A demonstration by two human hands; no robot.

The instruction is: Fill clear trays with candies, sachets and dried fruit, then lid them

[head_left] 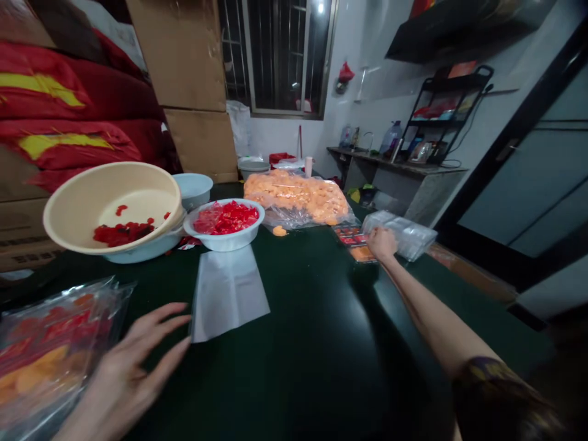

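My left hand is open at the lower left, its fingers spread close to the left edge of a flat, clear plastic bag lying on the table. To its left lie filled clear packets with red and orange contents. Far across at the right, my right hand is closed on the near end of a stack of clear plastic trays. Beneath that hand is a tray with red and orange contents. Its fingertips are partly hidden.
A white bowl of red wrapped pieces stands behind the bag. Left of it, a large cream basin holds dark red pieces. A big plastic sack of orange pieces lies at the back of the dark green table, one loose orange piece before it.
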